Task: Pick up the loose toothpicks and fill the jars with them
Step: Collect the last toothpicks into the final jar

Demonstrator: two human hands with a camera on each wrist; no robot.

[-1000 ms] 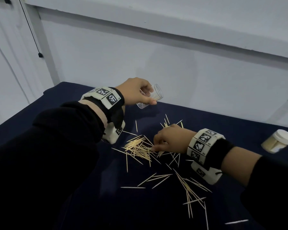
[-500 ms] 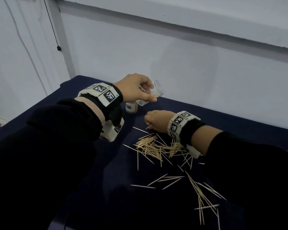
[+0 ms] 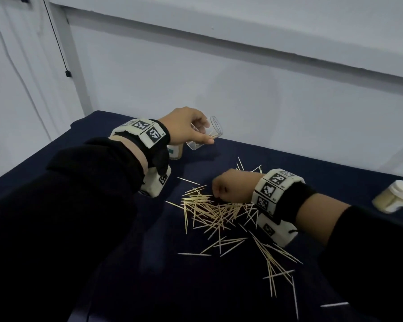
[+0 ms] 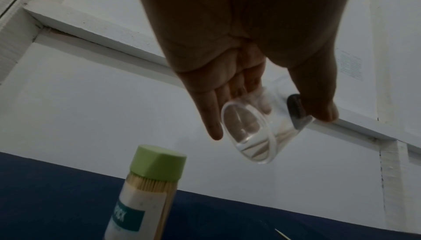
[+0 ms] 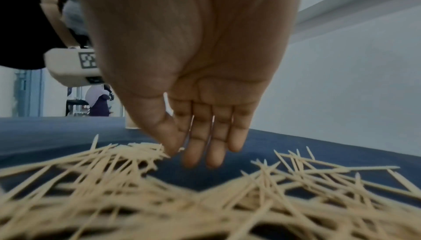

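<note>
My left hand (image 3: 191, 133) grips a small clear jar (image 3: 206, 135) and holds it tilted above the dark blue cloth (image 3: 219, 298), mouth toward the right. A few toothpicks lie inside it. The left wrist view shows the jar (image 4: 252, 135) from its base, between thumb and fingers of the left hand (image 4: 268, 125). Loose toothpicks (image 3: 209, 210) lie in a heap mid-table, with more scattered toward the front right (image 3: 272, 263). My right hand (image 3: 216, 194) hovers over the heap's far edge. In the right wrist view its fingers (image 5: 189, 155) point straight down and the thumb tip touches the toothpicks (image 5: 136, 168).
A full toothpick bottle with a green cap (image 4: 148, 189) stands just under my left hand, partly hidden in the head view (image 3: 173, 152). A white-lidded jar (image 3: 396, 196) stands at the table's right edge. A grey wall runs close behind the table.
Half a second ago my right hand was up by the mouth of the jar; it has come back down to the heap. The left hand keeps the jar tilted in the same place.
</note>
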